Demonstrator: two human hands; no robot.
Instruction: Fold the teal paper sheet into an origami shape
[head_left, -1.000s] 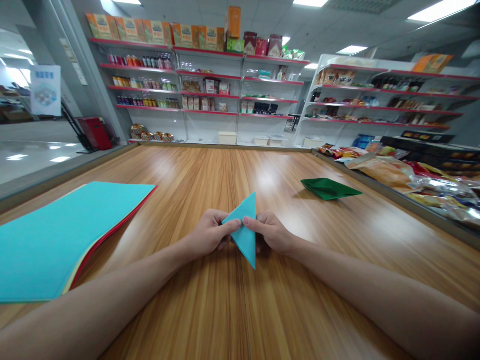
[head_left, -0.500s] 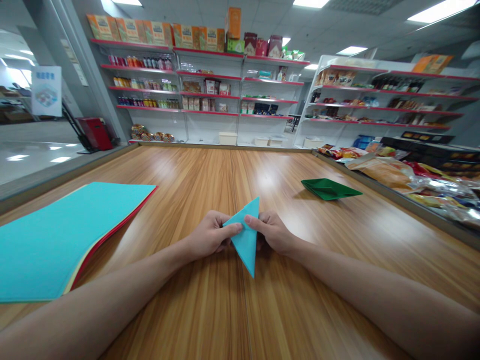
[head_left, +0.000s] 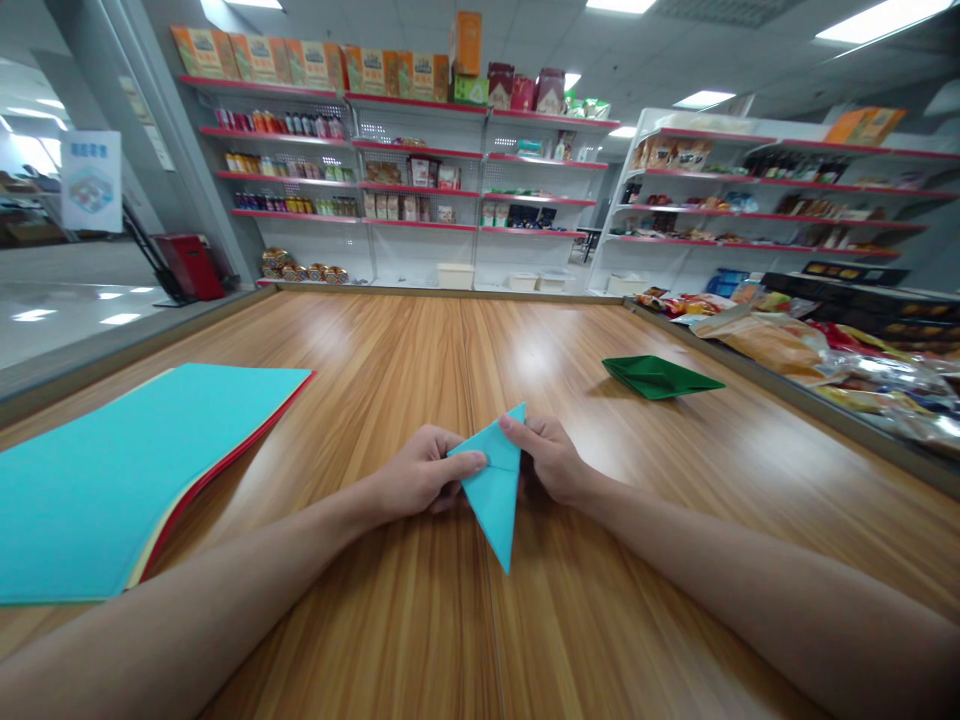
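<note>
A light-blue piece of folded paper (head_left: 495, 495), triangular with one point hanging down, is held between both hands above the table. My left hand (head_left: 424, 470) grips its left corner, thumb flat on the front face and fingers behind. At the upper right edge, my right hand (head_left: 553, 458) pinches the paper near its top point, thumb in front; its other fingers are mostly hidden. A crease line runs across the front face. Beyond my right hand lies a green folded-paper boat (head_left: 661, 377).
On the left of the wooden table (head_left: 360, 620) lies a stack of coloured paper (head_left: 150, 450), light blue on top with yellow and red below. Packaged snacks (head_left: 772, 345) are heaped past the right edge. Stocked shelves (head_left: 420, 145) stand behind the table.
My right thumb has slid up and right toward the paper's top point. The paper has shifted slightly down and right, and its crease shows more. My left hand has hardly moved.
</note>
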